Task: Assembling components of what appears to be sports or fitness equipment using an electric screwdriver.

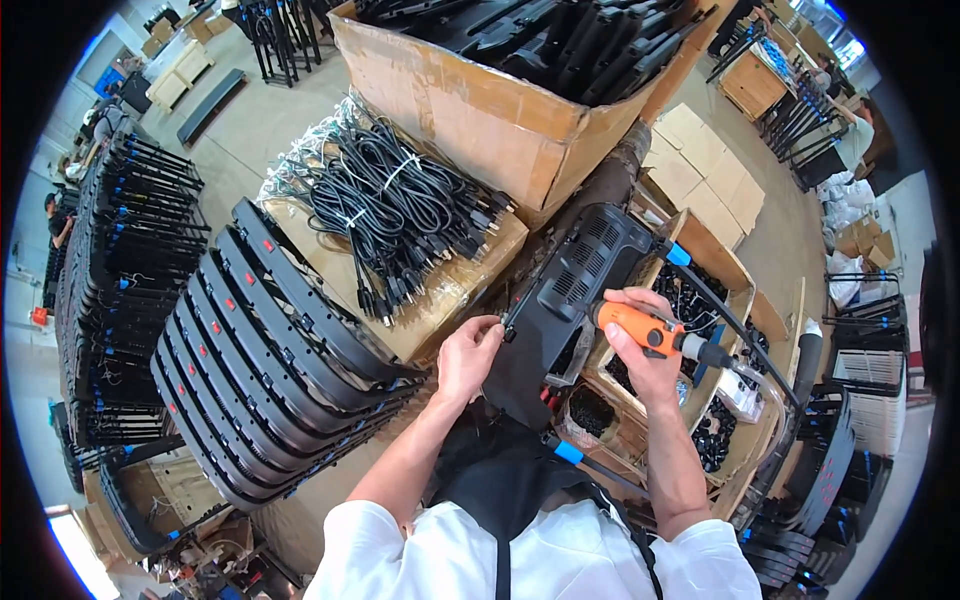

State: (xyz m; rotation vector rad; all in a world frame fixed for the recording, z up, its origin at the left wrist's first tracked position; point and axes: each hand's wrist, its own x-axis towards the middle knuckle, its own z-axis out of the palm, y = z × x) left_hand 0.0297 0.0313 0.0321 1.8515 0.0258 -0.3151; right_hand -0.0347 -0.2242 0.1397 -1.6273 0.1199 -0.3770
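Note:
In front of me a black plastic housing (530, 340) with vent slots lies slanted, joined to a frame with dark tubes and blue bands (678, 255). My left hand (468, 358) is closed, its fingertips pinched together at the housing's left edge. Whatever those fingertips grip is too small to make out. My right hand (648, 368) wraps round an orange electric screwdriver (640, 328), over the housing's right side. The tool's dark nose points right, away from the housing, above the parts bins.
Wooden bins (712, 440) of small black parts stand at the right. Bundled black power cords (385, 200) lie on a carton left of the housing. A large cardboard box (470, 100) of black parts stands beyond. Stacked curved black frames (270, 340) fill the left.

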